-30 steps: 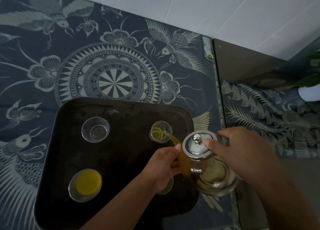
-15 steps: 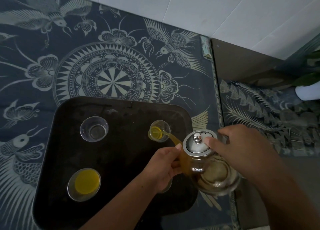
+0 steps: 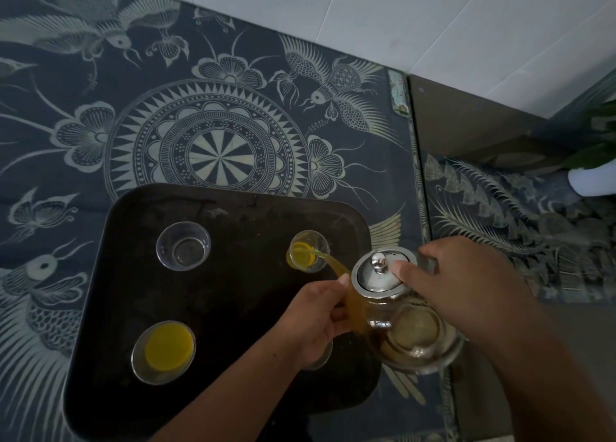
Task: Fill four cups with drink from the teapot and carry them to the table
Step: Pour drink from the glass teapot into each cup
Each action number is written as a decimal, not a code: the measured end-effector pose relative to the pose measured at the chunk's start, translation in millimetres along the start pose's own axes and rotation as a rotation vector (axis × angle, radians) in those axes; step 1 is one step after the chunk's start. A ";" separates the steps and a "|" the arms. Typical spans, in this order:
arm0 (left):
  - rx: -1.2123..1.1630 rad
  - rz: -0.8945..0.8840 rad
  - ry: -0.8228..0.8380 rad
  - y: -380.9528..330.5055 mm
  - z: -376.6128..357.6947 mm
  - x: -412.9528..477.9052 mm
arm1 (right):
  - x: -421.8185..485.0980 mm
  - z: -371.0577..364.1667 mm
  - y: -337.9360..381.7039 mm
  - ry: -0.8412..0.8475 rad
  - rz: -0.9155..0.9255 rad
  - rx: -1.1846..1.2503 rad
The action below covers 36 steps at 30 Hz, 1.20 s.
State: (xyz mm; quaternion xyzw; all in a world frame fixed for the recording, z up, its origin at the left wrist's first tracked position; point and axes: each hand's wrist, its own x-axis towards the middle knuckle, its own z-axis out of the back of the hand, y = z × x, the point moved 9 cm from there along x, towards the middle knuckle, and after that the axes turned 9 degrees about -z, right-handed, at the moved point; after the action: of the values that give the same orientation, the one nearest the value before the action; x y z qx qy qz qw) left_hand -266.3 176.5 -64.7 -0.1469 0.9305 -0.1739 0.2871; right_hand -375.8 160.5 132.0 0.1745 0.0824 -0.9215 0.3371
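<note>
A glass teapot (image 3: 410, 335) with a metal lid (image 3: 378, 273) is tilted over the right edge of a dark tray (image 3: 233, 198). My right hand (image 3: 466, 285) grips it from the right, one fingertip pressing on the lid; the handle is hidden. My left hand (image 3: 316, 318) holds the pot's front below the spout. A yellow stream runs from the spout into the back right cup (image 3: 308, 251), which is partly filled. The back left cup (image 3: 183, 245) is empty. Yellow drink fills the front left cup (image 3: 163, 351). A fourth cup (image 3: 326, 358) is mostly hidden under my left hand.
The tray lies on a dark cloth (image 3: 213, 148) printed with pale flowers and birds. A white tiled wall (image 3: 366, 15) rises behind. To the right, past a seam, is a second patterned surface (image 3: 516, 221) with a white plant pot (image 3: 593, 181) at the frame's edge.
The drink keeps streaming and the level in the back right cup has risen. Both hands and the teapot have hardly moved.
</note>
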 end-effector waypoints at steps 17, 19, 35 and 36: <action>-0.012 0.015 0.023 -3.9 0.7 -1.6 | 0.9 -1.7 2.8 -0.016 0.013 -0.037; -0.013 0.011 0.029 -5.1 -0.4 -1.3 | 0.3 -0.8 3.1 -0.023 0.010 -0.044; 0.017 0.036 0.031 0.2 -3.7 0.0 | -2.5 0.5 -2.8 -0.010 -0.003 -0.041; 0.010 0.036 0.031 0.6 -4.7 -0.3 | -2.8 0.8 -3.4 -0.016 -0.005 -0.052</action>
State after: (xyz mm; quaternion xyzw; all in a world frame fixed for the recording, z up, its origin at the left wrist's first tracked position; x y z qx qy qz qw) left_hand -268.9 178.3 -61.2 -0.1259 0.9365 -0.1754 0.2764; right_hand -376.2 164.5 134.0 0.1580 0.1037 -0.9212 0.3400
